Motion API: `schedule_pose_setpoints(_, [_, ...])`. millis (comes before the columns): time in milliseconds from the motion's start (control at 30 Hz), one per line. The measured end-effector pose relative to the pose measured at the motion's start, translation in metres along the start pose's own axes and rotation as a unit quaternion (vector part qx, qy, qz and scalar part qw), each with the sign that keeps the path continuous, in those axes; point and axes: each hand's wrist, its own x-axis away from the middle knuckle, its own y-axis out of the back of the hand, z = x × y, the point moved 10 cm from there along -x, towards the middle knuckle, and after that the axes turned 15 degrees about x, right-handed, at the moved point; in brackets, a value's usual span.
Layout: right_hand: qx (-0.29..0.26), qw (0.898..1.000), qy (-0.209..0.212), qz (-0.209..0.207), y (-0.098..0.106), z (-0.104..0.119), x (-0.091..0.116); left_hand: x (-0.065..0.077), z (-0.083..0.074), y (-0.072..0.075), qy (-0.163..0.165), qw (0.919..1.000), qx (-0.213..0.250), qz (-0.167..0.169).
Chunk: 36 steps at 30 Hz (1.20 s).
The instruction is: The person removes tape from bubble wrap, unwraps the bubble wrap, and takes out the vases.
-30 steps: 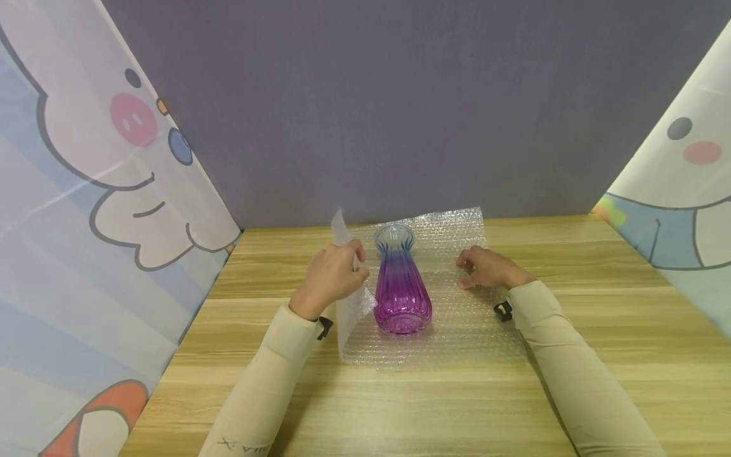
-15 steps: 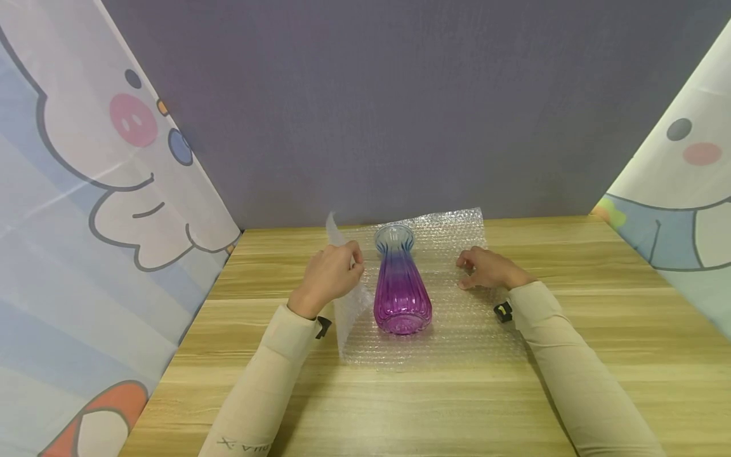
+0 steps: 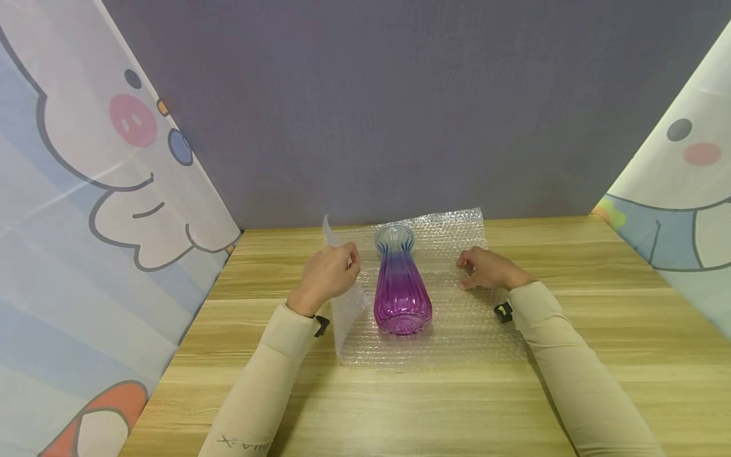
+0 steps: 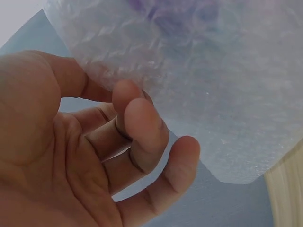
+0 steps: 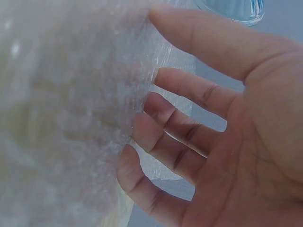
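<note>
A ribbed glass vase (image 3: 402, 295), blue at its neck and purple at the base, lies on its side on a sheet of bubble wrap (image 3: 457, 339). My left hand (image 3: 328, 276) pinches the sheet's raised left edge between thumb and fingertips, clear of the vase. In the left wrist view the bubble wrap (image 4: 213, 109) hangs in front, with purple showing faintly through it. To the right of the vase, my right hand (image 3: 491, 268) rests its fingertips on the wrap, thumb and fingers spread apart. The vase's blue rim (image 5: 236, 9) appears at the top of the right wrist view.
A wooden tabletop (image 3: 411, 412) extends around the wrap. Behind it rises a grey panel (image 3: 400, 114). Printed cartoon curtains hang on the left (image 3: 85, 209) and right (image 3: 685, 178).
My left hand has shifted slightly left, drawing the wrap's raised edge outward from the vase. The right hand and the vase have stayed where they were.
</note>
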Motion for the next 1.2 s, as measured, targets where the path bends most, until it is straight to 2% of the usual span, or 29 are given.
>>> schedule_pose_setpoints(600, [0.004, 1.000, -0.005, -0.001, 0.000, -0.001, 0.001, 0.000, 0.005, -0.005, 0.011, 0.9995, -0.015, 0.027])
schedule_pose_setpoints(1200, [0.005, 1.000, 0.006, -0.013, 0.002, 0.002, 0.000, -0.003, 0.016, -0.013, 0.024, 0.9972, -0.031, 0.064])
